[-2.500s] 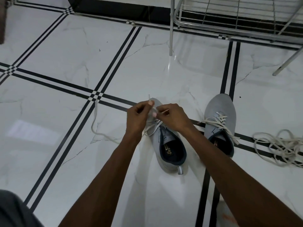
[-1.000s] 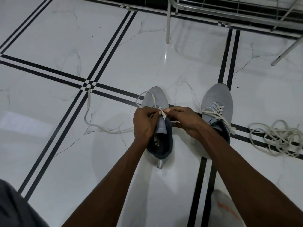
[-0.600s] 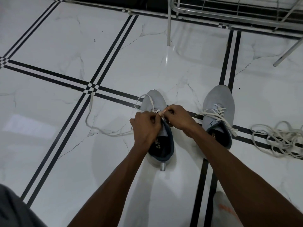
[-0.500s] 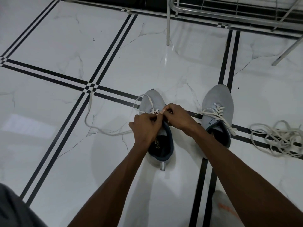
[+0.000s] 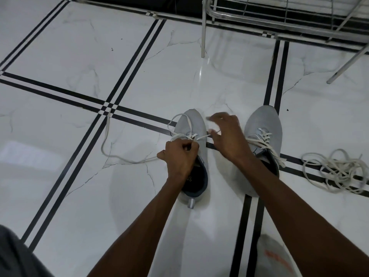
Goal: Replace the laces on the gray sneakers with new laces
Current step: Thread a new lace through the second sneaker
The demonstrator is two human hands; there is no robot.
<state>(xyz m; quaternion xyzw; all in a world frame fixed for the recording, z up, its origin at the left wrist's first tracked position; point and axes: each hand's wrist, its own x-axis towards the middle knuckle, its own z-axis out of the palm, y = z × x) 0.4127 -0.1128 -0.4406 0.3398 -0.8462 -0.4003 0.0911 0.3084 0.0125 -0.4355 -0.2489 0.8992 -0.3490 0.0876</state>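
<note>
Underfoot, glossy white marble floor point(image 5: 60, 196); left grip point(image 5: 179, 154) pinches lace point(image 5: 107, 148), right grip point(image 5: 225, 134) apart.

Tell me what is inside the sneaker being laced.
Inside the left sneaker a dark lining shows, with a pale logo partly visible on the insole. The left hand, pinching the lace, covers the front of the opening and the tongue.

No legible text; only a blurred insole point(image 5: 189, 179) logo.
</note>
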